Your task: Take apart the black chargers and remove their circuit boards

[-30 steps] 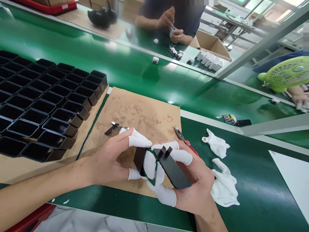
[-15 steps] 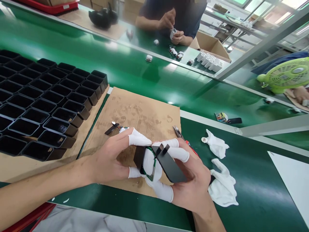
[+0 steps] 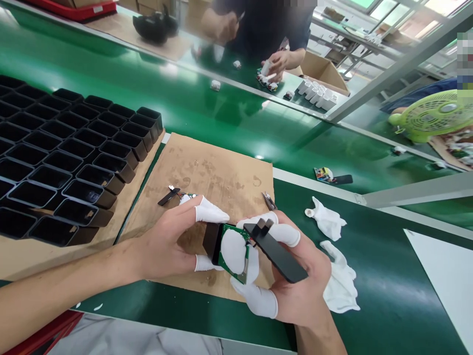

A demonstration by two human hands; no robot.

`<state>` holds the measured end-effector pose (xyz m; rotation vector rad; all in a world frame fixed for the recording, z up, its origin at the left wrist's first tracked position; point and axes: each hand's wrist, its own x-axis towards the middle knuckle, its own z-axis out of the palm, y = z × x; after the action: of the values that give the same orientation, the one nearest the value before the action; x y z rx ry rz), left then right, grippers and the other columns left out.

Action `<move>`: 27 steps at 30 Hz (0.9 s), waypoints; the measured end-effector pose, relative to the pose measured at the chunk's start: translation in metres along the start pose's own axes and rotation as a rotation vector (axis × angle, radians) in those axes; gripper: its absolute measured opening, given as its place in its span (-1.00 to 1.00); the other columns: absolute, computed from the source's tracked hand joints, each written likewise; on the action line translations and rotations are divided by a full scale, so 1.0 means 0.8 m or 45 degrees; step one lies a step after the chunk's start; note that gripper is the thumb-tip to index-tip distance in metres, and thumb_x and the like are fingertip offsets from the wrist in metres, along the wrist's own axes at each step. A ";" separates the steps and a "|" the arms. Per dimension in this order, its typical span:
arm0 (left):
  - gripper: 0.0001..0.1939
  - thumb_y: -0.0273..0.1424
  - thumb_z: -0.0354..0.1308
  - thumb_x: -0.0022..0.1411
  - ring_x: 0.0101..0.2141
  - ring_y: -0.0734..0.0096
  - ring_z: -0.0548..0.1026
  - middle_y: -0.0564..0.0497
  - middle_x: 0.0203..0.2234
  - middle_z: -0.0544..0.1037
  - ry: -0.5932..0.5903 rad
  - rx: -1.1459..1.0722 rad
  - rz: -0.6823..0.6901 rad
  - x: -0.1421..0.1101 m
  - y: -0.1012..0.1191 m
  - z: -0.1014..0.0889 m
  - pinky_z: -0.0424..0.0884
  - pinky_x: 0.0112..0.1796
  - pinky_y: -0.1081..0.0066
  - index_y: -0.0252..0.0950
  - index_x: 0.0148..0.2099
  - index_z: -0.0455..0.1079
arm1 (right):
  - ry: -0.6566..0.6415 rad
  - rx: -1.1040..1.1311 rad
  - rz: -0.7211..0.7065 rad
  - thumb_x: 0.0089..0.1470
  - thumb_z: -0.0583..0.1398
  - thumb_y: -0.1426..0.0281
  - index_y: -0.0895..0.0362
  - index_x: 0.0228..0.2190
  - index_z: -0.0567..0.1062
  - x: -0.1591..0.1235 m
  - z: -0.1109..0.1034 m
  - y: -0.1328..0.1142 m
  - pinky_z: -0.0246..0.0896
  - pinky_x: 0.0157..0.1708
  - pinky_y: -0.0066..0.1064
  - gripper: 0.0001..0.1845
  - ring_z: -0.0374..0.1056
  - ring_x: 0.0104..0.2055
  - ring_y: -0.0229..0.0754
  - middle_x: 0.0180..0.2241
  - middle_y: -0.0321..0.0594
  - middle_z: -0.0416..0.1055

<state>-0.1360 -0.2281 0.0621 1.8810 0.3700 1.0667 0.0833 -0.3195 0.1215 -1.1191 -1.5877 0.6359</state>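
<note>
My left hand (image 3: 172, 239), white finger cots on its thumb and a finger, grips a small black plastic case (image 3: 211, 242) over the cardboard. A green circuit board (image 3: 233, 252) with a large white patch sits partly inside the case's open end and partly outside. My right hand (image 3: 301, 266), also in finger cots, pinches the board's outer end. Across those fingers lies a flat black end plate (image 3: 279, 254) with small prongs, tilted away from the case; dark wire shows between plate and board. Behind my left hand lies another black plate (image 3: 169, 196) with wires and a partly hidden board.
Rows of black cases (image 3: 35, 192) stand on the left. Cutters (image 3: 269, 200) lie at the edge of the cardboard (image 3: 214, 162). White cloth pieces (image 3: 328, 222), a board with a plate (image 3: 328, 176) and a green fan (image 3: 436, 116) are on the right. A co-worker's hand (image 3: 279, 64) handles parts opposite.
My right hand has moved right, with the board and end plate; more of the board shows outside the case. Across the bench, the co-worker's hands have moved apart, one lower among the parts.
</note>
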 end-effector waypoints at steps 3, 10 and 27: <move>-0.39 -0.38 0.66 0.23 -0.14 0.17 0.66 -0.05 -0.09 0.72 -0.007 0.002 -0.019 -0.001 0.000 0.000 0.59 -0.11 0.19 -0.16 0.24 0.52 | 0.006 -0.031 -0.033 -0.07 0.62 0.48 -0.05 0.01 0.64 0.002 0.000 -0.001 0.58 -0.28 -0.17 -0.38 0.55 -0.25 0.01 -0.17 -0.19 0.60; -0.38 -0.38 0.66 0.25 -0.09 0.18 0.65 -0.07 -0.04 0.69 -0.017 -0.034 -0.026 -0.002 -0.002 0.001 0.57 -0.08 0.22 -0.18 0.26 0.51 | -0.058 -0.100 -0.078 -0.08 0.60 0.49 -0.05 0.02 0.61 0.002 -0.003 0.002 0.59 -0.27 -0.16 -0.37 0.55 -0.25 0.02 -0.16 -0.18 0.58; -0.45 -0.41 0.62 0.25 -0.13 0.14 0.66 -0.06 -0.09 0.72 -0.063 -0.006 -0.032 0.002 0.002 -0.005 0.60 -0.09 0.15 -0.17 0.21 0.53 | -0.147 -0.079 -0.126 -0.04 0.52 0.67 -0.05 0.16 0.58 0.001 0.002 0.009 0.62 -0.09 -0.13 -0.22 0.65 -0.09 0.05 -0.04 -0.16 0.66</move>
<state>-0.1382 -0.2254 0.0649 1.8902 0.3613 1.0017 0.0838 -0.3155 0.1156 -1.0576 -1.7609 0.5975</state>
